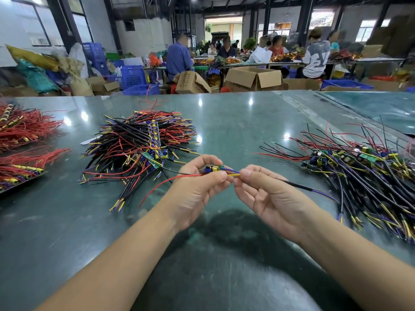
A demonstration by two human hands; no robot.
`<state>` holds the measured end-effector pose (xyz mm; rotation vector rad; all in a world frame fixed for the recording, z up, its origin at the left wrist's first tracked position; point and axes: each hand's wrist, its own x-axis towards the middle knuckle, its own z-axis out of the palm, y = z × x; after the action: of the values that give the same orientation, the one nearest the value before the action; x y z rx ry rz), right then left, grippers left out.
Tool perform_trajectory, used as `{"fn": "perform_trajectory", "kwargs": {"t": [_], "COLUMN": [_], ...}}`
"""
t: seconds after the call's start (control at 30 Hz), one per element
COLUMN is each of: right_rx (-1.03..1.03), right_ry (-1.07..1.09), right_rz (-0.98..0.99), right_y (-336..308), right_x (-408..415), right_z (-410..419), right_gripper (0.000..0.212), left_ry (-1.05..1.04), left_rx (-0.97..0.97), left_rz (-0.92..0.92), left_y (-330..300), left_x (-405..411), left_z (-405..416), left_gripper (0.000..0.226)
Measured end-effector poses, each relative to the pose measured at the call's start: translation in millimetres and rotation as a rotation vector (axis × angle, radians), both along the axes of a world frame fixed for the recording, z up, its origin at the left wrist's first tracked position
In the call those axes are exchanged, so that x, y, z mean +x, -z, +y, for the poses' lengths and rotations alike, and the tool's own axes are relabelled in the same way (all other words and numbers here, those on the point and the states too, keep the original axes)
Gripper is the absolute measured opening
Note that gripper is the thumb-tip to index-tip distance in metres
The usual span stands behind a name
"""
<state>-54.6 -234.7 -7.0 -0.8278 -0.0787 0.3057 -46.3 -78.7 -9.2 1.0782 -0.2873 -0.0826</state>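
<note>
Left hand [197,187] pinches a small green circuit board with blue and yellow capacitors [213,169] just above the glossy green table [224,122]. Right hand [267,194] pinches its yellow and purple leads [233,175]. There's bare tabletop under the hands, with tangled heaps of wired boards to the left [139,144] and right [363,173]. An open brown cardboard box [253,78] sits past the far edge, can't see what's in it.

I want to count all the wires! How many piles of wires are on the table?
4: a far red bunch and a near red bunch at the left edge; a middle pile beyond the left hand; a right pile. More may lie out of view.
</note>
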Motion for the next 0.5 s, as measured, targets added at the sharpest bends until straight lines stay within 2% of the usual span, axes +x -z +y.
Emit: {"fn": "perform_trajectory", "kwargs": {"t": [0.2,0.37,0.5], "right_rx": [-0.007,-0.009,0.004], "right_ry": [-0.020,-0.024,0.006], "right_rz": [-0.005,-0.043,-0.009], "right_y": [-1.1,-2.8,-3.2], "right_x": [-2.1,-3.9,-0.8], "right_z": [0.6,0.8,-1.1], "right_gripper": [0.012,0.014,0.016], "left_ry": [0.040,0.103,0.102], "left_rx": [0.065,0.003,0.042], "left_rz": [0.025,0.030,-0.028], "left_y": [-1.9,-2.4,1.5], "left_x": [0.5,1.1,2.7], "left_z": [4.2,6.2,4.6], "left_gripper": [0.019,0.010,0.024]}}
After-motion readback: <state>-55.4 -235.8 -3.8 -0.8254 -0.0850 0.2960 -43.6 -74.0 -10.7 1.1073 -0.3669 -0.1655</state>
